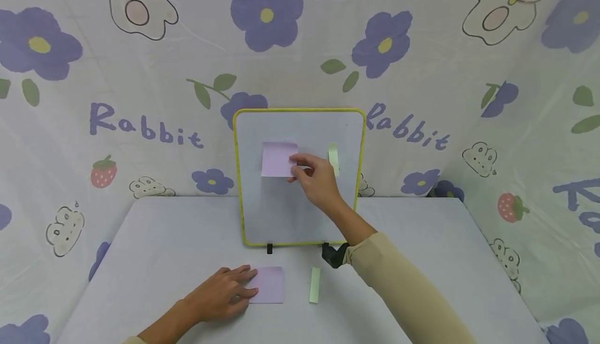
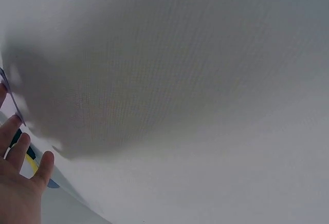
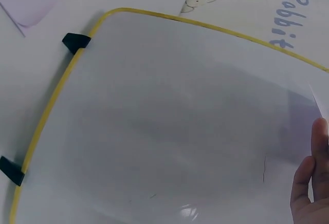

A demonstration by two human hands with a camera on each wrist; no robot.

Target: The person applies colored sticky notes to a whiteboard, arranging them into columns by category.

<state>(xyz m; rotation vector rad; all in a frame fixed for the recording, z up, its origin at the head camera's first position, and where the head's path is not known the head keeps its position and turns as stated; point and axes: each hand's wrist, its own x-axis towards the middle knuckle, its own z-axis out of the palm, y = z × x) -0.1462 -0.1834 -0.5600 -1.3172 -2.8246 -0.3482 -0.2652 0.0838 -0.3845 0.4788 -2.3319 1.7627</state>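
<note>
Right hand, head view: the right hand (image 1: 319, 180) pinches, with thumb and forefinger, the right edge of the upper purple note (image 1: 276, 161), against the whiteboard (image 1: 290, 214).
Left hand, head view: the left hand (image 1: 222, 294) lies with relaxed fingers; their tips touch the left side of the lower purple note (image 1: 271, 285) on the table (image 1: 164, 240).
Left wrist view: fingertips meet the note's thin edge.
Right wrist view: the note's edge reaches one fingertip.

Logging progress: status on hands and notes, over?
Right hand pinches upper purple note at whiteboard. Left hand touches lower purple note. Right hand partly hides upper green strip.
</note>
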